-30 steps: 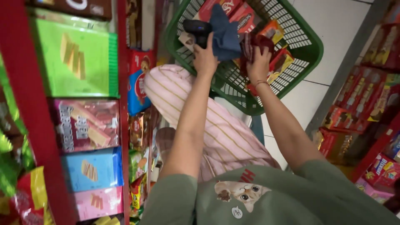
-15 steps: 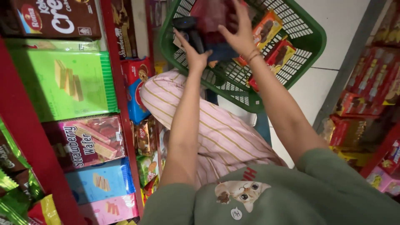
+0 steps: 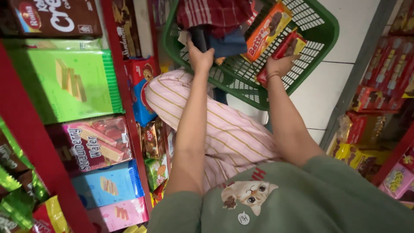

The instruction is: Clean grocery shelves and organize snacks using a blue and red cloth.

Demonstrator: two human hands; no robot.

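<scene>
A green plastic basket (image 3: 330,39) stands on the floor in front of my knees. Inside it lie a red plaid cloth (image 3: 215,13), a dark blue cloth bundle (image 3: 228,45), an orange snack pack (image 3: 263,32) and a red snack pack (image 3: 289,45). My left hand (image 3: 200,56) reaches into the basket and grips the lower edge of the dark blue bundle. At the basket's near side, my right hand (image 3: 280,64) holds the lower end of the red snack pack, fingers spread over it.
A red shelf (image 3: 26,142) on my left holds a green wafer box (image 3: 64,84), a pink wafer pack (image 3: 92,142) and a blue box (image 3: 108,185). On my right is another shelf with red packs (image 3: 388,73). My pink striped trousers (image 3: 224,133) fill the middle, over white floor tiles (image 3: 358,17).
My right hand has come down from the cloth at the top of the basket to the red snack pack. The plaid cloth now lies in the basket. My left hand stays at the blue bundle.
</scene>
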